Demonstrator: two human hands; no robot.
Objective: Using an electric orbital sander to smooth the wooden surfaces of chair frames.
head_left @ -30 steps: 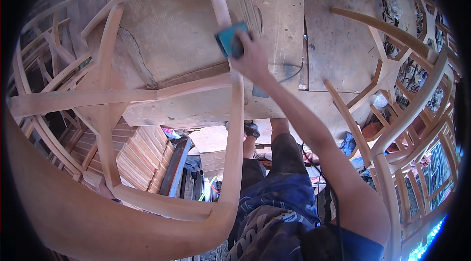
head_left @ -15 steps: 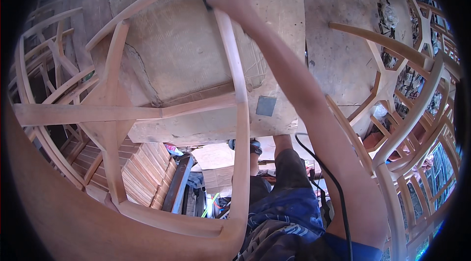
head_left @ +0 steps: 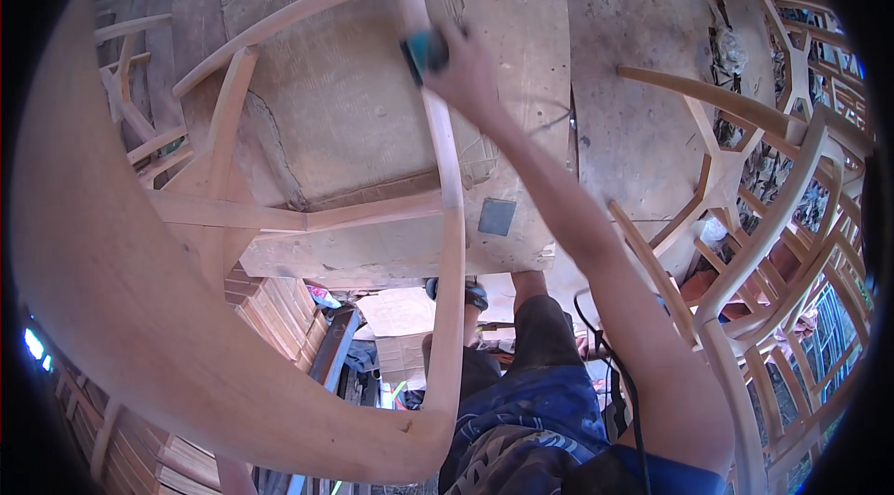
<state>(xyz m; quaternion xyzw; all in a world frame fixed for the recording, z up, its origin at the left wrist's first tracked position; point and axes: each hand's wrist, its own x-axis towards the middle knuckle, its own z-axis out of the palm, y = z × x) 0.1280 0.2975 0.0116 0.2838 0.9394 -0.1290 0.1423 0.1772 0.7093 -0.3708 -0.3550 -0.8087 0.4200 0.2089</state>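
Far up the right-hand rail of the bare wooden chair frame (head_left: 445,188), just near of its far corner: right hand (head_left: 468,78) curled shut over a small teal sanding block (head_left: 424,53), fingers wrapped across the top, block pressed flat against the wood. Arm stretched long from the lower right edge.

Half a second ago, up at the far corner itself; a second ago, lower down the same rail, closer to the crosspiece joint. So: out to the corner and now drawn part of the way back toward the near end, grip unchanged throughout. Judged from that, one full stroke out and the return under way, with the stretch of rail between corner and crosspiece covered twice and the near stretch below the joint not touched in this pass. Frame itself seemingly unmoved on its sheet of worn board (head_left: 521,48); shift in the view mostly from the head tilting.

Left hand nowhere in view, so nothing to say of its state.

Round about: a loose grey square of abrasive paper (head_left: 496,216) lying on the board just right of the rail, more unfinished chair frames (head_left: 745,216) stacked at the right, a black cable (head_left: 616,383) trailing past the blue patterned shorts (head_left: 535,420) at the near edge.
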